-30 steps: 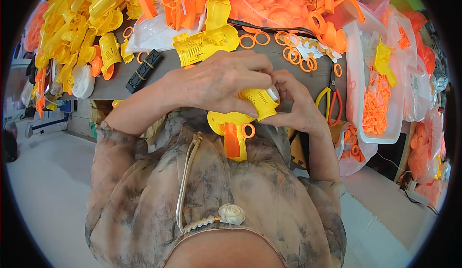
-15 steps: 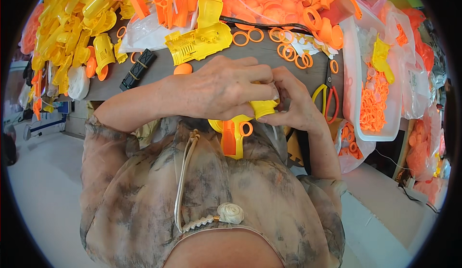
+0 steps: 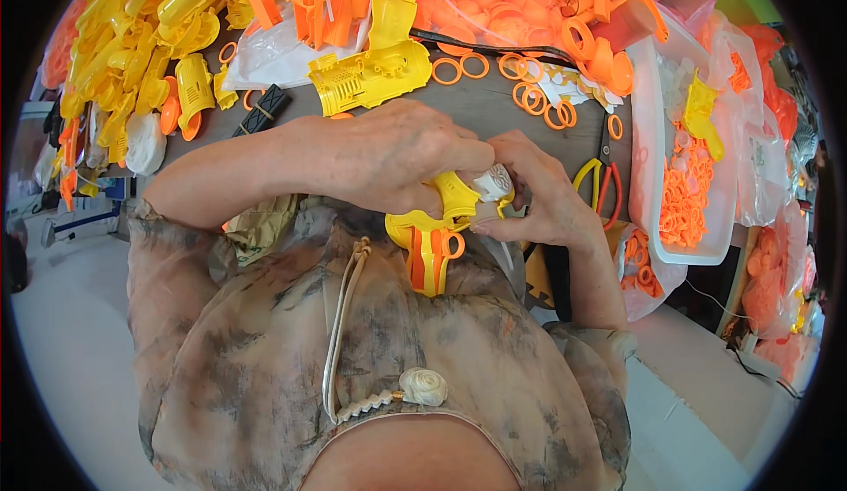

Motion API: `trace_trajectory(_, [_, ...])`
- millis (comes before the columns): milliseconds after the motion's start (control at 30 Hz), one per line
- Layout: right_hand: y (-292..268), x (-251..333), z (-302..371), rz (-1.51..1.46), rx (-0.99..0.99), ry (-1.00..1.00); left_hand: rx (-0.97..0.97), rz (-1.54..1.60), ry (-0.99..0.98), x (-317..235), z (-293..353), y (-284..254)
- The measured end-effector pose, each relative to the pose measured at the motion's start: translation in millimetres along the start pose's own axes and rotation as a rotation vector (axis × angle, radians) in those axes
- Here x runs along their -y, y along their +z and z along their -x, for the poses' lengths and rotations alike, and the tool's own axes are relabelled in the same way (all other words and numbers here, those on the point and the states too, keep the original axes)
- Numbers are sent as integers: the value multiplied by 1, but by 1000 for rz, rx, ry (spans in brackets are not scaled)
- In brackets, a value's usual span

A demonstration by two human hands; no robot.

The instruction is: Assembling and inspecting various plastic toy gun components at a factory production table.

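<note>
In front of my chest, my left hand (image 3: 401, 160) is closed on the yellow body of a toy gun (image 3: 455, 200), gripping it from above. The gun's handle, with an orange panel, points down toward my shirt, and an orange ring-shaped trigger (image 3: 453, 245) sits beside it. At the gun's right end my right hand (image 3: 551, 198) curls its fingers and thumb around a silver patterned piece (image 3: 495, 184) and the yellow rim there. Whether that piece is fully seated in the gun cannot be made out. Fingers hide part of the gun's body.
Just beyond my hands lies a yellow half shell (image 3: 375, 72) with orange rings (image 3: 530, 98) to its right. Pliers (image 3: 607, 169) with red and yellow handles rest near a white bin (image 3: 648, 182) of small orange parts. A black block (image 3: 262, 112) and piled yellow shells (image 3: 132, 59) are left.
The gun has turned a little in my hands, and the silver piece at its right end has come into view. My left hand's fingers have shifted left along the body.
</note>
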State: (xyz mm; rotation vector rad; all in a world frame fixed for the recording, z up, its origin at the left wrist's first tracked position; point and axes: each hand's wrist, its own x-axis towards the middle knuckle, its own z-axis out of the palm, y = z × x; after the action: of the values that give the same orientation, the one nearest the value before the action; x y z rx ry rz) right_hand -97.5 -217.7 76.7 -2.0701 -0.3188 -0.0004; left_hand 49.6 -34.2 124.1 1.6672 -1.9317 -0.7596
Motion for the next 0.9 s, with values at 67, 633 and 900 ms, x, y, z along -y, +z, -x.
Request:
trace_trajectory(67, [1,0,0,1,3,-11,-5,181,43,2,2,0])
trace_trajectory(633, [-12,-62,11,-346,-478,163,-752,-262,-200,-20,104,-36])
trace_trajectory(900, [-5,-68,7,320,-490,188,-1102,-454,-304,42,135,62])
